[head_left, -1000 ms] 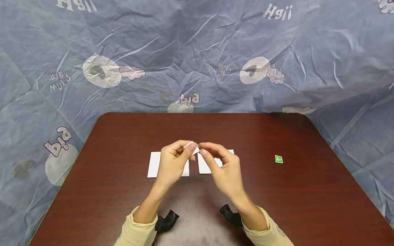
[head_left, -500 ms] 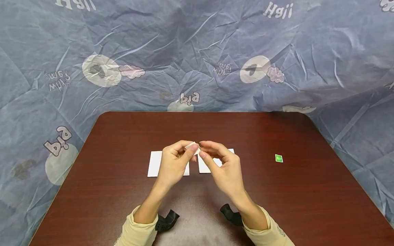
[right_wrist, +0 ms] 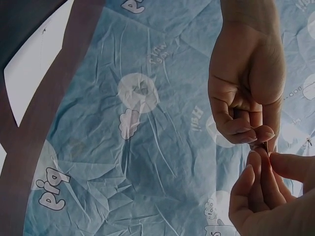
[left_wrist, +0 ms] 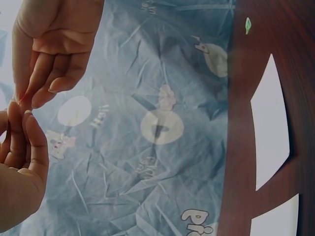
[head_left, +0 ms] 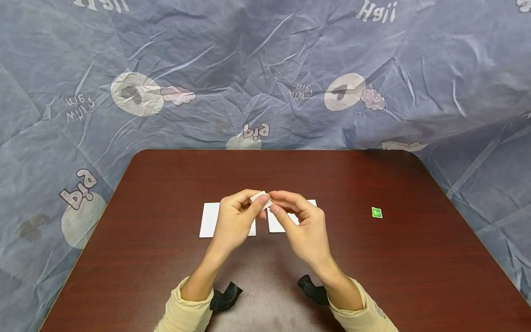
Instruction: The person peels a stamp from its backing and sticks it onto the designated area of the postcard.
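A small white square of paper [head_left: 257, 195] is pinched between the thumb and fingers of my left hand [head_left: 232, 223], raised over the table. My right hand [head_left: 306, 227] meets it from the other side, thumb and forefinger pinching its right edge. In the right wrist view, my left hand [right_wrist: 246, 73] and right hand [right_wrist: 270, 206] come together fingertip to fingertip, with only a thin edge of the paper showing. Behind the hands lie two larger white cards, one on the left [head_left: 209, 222] and one on the right [head_left: 277, 225], each partly covered by a hand.
Off to the right on the brown table [head_left: 415, 267] lies a small green square with a pale border [head_left: 376, 212]. Black wrist mounts stick inward from the left sleeve [head_left: 226, 297] and the right sleeve [head_left: 313, 290]. A blue printed cloth [head_left: 232, 69] hangs behind the table.
The paper's tilt has shifted slightly between the fingertips, and it sits a touch farther right. Both hands otherwise keep nearly the same place and grip.
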Available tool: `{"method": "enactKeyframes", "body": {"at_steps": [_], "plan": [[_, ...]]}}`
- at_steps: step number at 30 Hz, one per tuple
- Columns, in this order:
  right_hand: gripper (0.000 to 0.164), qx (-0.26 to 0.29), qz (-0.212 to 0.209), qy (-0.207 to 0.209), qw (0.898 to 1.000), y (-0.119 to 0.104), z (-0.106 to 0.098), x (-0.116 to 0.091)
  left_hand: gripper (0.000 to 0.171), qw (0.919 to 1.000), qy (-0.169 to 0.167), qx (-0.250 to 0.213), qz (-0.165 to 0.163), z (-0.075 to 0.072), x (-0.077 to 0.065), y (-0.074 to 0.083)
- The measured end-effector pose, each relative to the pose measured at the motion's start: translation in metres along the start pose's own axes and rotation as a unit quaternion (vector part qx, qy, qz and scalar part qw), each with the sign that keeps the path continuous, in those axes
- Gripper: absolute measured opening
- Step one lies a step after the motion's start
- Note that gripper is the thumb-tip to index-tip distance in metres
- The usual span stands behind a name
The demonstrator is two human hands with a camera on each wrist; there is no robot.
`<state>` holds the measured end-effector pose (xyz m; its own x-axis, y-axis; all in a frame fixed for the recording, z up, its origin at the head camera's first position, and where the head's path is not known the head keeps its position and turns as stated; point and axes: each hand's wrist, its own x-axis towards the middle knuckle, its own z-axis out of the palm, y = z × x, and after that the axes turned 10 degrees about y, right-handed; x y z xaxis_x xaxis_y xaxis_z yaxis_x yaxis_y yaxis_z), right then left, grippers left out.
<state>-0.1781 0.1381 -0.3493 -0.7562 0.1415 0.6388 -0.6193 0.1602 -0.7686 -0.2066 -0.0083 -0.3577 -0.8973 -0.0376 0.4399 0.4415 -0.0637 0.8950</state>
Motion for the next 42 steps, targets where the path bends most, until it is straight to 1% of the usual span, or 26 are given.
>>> {"method": "enactKeyframes", "body": {"at_steps": [9,16,26,42], "plan": [[0.023,0.000,-0.003,0.007,1.000,0.0022,-0.0006,0.0006,0.010,1.0000,-0.008,-0.001,-0.001,0.0006,-0.0001,0.0000],[0.023,0.013,0.006,-0.002,1.000,0.0014,-0.0009,0.0008,0.010,1.0000,-0.007,0.002,-0.005,-0.0005,0.0007,0.0002],[0.027,0.012,0.001,0.004,1.000,0.0017,0.0003,0.0020,0.010,0.9999,-0.008,0.005,-0.009,0.0001,0.0012,0.0000],[0.029,0.004,0.005,0.006,1.000,0.0023,-0.0004,0.0024,0.010,0.9999,-0.007,0.011,-0.008,0.0009,0.0010,0.0003]]}}
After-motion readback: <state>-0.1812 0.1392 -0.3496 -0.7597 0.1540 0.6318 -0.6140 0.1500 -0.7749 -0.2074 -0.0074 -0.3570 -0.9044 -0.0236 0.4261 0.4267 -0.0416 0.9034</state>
